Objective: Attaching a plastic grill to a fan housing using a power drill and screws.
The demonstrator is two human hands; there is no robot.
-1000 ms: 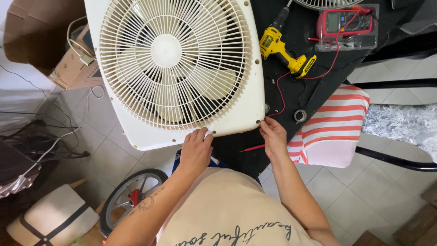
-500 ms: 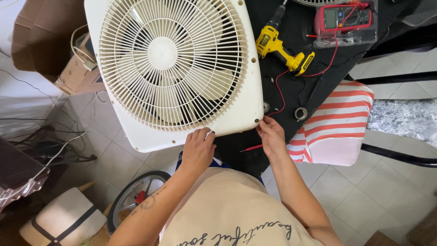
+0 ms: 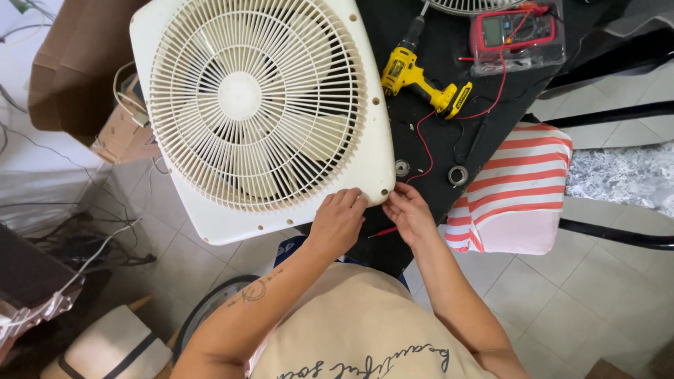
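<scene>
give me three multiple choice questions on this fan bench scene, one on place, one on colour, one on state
1. Where does the cordless drill lie?
A. on the black table, right of the fan
B. on the tiled floor
C. on the striped cushion

2. What colour is the meter at the top?
A. blue
B. red
C. green

3. What are the two hands doing?
A. both touching the fan's lower right corner
B. both gripping the drill
C. resting in the person's lap

Answers:
1 A, the drill lies on the black table beside the fan.
2 B, its case is red.
3 A, the left hand and the right hand meet at that corner.
</scene>
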